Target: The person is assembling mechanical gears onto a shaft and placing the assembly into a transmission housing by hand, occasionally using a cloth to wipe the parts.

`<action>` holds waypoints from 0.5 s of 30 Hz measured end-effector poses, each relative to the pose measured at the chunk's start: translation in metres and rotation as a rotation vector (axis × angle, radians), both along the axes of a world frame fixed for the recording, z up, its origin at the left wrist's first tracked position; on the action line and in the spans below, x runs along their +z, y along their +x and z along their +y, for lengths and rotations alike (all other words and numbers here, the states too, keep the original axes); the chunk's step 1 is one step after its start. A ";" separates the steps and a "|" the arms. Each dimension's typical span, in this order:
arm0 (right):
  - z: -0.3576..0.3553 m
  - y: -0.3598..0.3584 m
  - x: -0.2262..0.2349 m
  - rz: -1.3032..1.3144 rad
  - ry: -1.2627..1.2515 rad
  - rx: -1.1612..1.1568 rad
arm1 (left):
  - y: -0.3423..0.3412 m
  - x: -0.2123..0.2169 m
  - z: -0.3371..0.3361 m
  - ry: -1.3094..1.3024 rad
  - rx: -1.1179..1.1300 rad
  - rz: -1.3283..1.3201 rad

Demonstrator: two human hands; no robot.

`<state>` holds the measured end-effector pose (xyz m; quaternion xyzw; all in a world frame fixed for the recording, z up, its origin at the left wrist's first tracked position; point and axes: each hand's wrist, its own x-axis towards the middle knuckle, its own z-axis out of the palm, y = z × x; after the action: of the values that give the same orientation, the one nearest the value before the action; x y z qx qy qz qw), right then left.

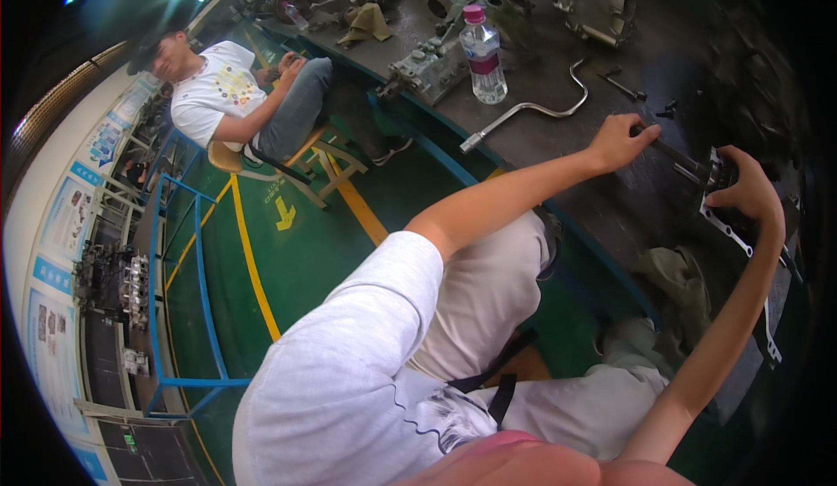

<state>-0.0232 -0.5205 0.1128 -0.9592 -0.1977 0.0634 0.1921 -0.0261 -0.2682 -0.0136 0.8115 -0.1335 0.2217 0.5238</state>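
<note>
Over the dark workbench point(558, 67), my left hand point(622, 144) is closed in a pinch, thumb against fingers. A small dark piece shows at its fingertips, too dim to name. To its right, my right hand point(751, 188) curls round a dark metal engine part point(717, 172) with thin shiny pins pointing toward the left hand. A flat light-metal gasket-like plate point(731, 230) lies just below that part. Left of my hands rests a bent crank-shaped speed wrench point(534, 107) with a socket end. A long bolt point(624, 83) and short dark bolts point(669, 109) lie beyond the left hand.
A water bottle point(484, 57) with a pink cap stands by a metal valve-body-like block point(427, 69). Engine castings point(595, 0) sit at the back. A brown cloth point(676, 290) hangs at the near edge. A person point(235, 94) sits on a stool at left, near a blue frame point(199, 268).
</note>
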 end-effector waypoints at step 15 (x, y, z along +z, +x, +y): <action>0.009 -0.010 0.004 0.043 -0.004 -0.052 | 0.002 0.000 -0.004 -0.230 -0.084 0.273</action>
<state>-0.0328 -0.5113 0.1169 -0.9627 -0.1686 0.0793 0.1960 -0.0238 -0.2719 -0.0139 0.7625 -0.0688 0.1011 0.6354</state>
